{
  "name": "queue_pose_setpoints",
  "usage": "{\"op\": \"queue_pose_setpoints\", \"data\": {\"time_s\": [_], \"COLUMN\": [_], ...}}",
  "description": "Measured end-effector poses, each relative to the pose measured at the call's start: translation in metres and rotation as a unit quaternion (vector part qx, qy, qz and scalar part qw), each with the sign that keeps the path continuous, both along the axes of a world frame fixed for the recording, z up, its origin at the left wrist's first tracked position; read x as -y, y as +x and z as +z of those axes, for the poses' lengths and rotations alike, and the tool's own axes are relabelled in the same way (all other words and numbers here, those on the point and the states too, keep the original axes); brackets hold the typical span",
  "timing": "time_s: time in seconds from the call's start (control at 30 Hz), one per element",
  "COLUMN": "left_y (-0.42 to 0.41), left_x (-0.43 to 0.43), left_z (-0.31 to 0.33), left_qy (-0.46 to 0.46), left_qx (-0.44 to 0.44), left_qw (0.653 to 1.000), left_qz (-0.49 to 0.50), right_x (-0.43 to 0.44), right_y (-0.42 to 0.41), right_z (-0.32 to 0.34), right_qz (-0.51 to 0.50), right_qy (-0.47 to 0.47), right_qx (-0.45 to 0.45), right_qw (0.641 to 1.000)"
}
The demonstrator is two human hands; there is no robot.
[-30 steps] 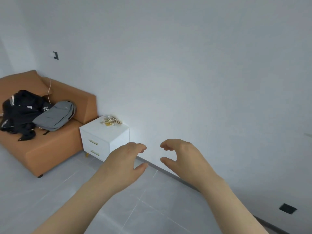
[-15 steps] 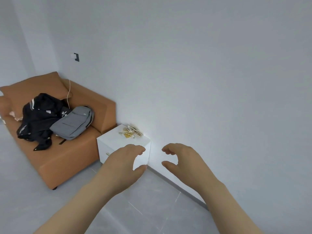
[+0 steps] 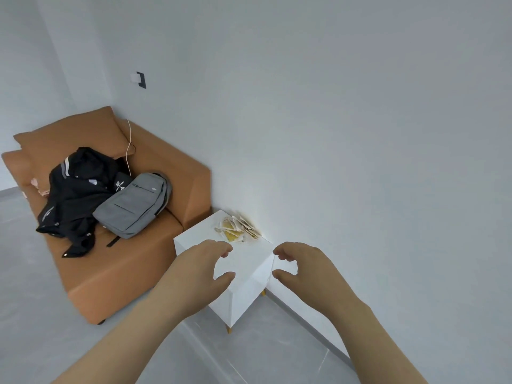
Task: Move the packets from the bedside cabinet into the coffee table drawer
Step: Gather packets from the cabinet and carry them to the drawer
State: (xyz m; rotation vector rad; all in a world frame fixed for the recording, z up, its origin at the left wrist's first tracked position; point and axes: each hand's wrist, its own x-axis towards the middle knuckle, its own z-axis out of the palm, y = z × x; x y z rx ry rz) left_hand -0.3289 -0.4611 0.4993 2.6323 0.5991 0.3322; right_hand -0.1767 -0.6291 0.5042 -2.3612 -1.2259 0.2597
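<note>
Closing in: bedside cabinet point(image 3: 250, 261) looming nearer than before; left hand point(image 3: 198, 270), right hand point(image 3: 307, 268) loosely curled, empty, reaching toward packets point(image 3: 238, 228); pickup pending.

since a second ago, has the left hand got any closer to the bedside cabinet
Yes. The left hand has come toward the bedside cabinet: it was short of it, now it hovers over its top's front, not yet at the packets.

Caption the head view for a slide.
Empty left hand and right hand reach toward packets piled on a bedside cabinet beside an orange sofa.
</note>
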Motion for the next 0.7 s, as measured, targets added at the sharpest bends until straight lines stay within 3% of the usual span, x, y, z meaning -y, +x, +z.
{"op": "queue_pose_setpoints", "data": {"time_s": [0.37,0.7], "left_y": [0.1,0.178], "left_x": [-0.149,-0.308], "left_z": [-0.049,-0.085], "left_qy": [-0.05,-0.084], "left_qx": [-0.055,-0.103], "left_qw": [0.997,0.99], "left_qz": [0.03,-0.051], "right_x": [-0.142,-0.263], "right_y": [0.121,0.166], "right_z": [-0.048,-0.1], "right_qz": [-0.014,-0.116], "right_qy": [-0.046,-0.093], "right_qx": [-0.054,-0.12], "right_qw": [0.997,0.982]}}
